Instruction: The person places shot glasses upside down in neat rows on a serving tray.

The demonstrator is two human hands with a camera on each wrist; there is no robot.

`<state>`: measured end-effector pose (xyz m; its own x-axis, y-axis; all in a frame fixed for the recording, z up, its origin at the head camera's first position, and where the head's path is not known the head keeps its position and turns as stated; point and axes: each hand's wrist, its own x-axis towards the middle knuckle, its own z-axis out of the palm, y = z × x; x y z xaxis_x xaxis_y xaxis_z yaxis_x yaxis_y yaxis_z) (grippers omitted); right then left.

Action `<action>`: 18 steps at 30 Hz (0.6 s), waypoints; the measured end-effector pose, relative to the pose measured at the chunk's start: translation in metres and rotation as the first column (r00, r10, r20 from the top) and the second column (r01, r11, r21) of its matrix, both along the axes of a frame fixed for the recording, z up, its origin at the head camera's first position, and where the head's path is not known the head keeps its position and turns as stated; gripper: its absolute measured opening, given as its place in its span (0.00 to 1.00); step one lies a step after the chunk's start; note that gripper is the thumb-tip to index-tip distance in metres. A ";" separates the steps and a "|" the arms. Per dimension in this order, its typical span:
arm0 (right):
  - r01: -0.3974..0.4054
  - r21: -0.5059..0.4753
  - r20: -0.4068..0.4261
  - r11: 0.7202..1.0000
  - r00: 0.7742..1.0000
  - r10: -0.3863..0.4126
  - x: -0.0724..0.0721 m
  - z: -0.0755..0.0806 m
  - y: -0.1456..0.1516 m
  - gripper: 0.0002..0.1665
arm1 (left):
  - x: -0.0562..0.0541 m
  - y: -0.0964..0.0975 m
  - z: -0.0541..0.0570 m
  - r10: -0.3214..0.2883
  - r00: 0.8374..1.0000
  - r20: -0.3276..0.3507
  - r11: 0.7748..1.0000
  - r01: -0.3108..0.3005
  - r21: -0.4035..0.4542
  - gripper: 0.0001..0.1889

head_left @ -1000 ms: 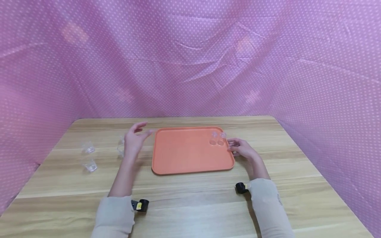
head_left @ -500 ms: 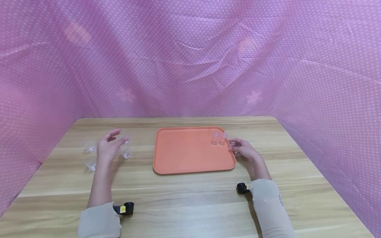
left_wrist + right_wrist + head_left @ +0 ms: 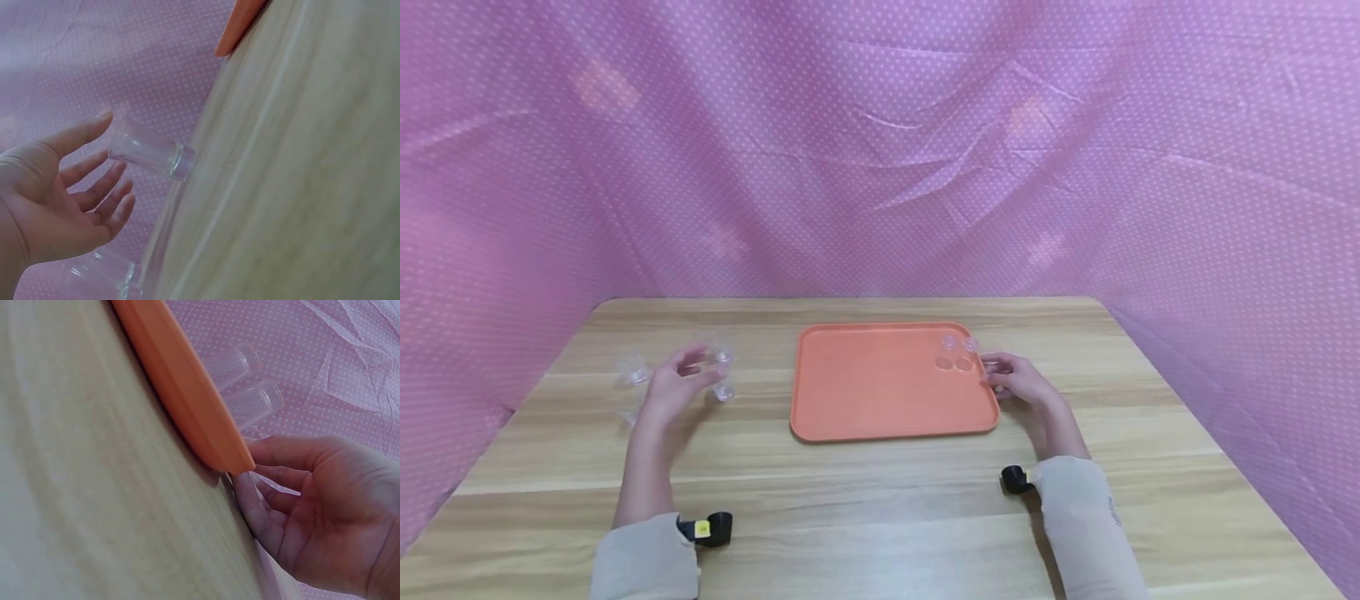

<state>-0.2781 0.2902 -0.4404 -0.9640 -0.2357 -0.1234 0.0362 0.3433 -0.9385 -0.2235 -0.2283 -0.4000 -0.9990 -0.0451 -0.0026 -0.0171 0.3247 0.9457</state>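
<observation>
My left hand (image 3: 673, 387) is at the left of the table, thumb and fingers spread apart beside two clear glasses (image 3: 724, 392). In the left wrist view, a glass (image 3: 147, 150) stands upright with its rim right at the thumb and fingertips, and no finger is curled round it. My right hand (image 3: 1018, 379) holds the right edge of the orange tray (image 3: 880, 400). In the right wrist view its thumb and fingers pinch the tray's rim (image 3: 231, 447). Two more clear glasses (image 3: 253, 403) stand together on the tray near that hand.
Further left, another glass (image 3: 638, 375) stands on the wooden table (image 3: 865, 517), with one more partly hidden behind the left forearm. A pink dotted cloth (image 3: 880, 208) hangs at the back and sides. Each wrist carries a black camera (image 3: 718, 529).
My left hand has moved left from beside the tray's left edge to the glasses, then slightly forward and right. My right hand has stayed at the tray's right edge.
</observation>
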 end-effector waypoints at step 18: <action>0.013 -0.032 0.016 0.999 1.000 -0.012 0.003 0.001 -0.002 0.28 | -0.005 -0.002 -0.020 -0.117 0.991 0.068 0.992 0.120 -0.043 0.36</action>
<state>-0.2756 0.2881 -0.4389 -0.9649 -0.2275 -0.1308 0.0548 0.3129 -0.9482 -0.2283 -0.2305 -0.4200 -0.9950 0.0719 -0.0688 -0.0373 0.3718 0.9276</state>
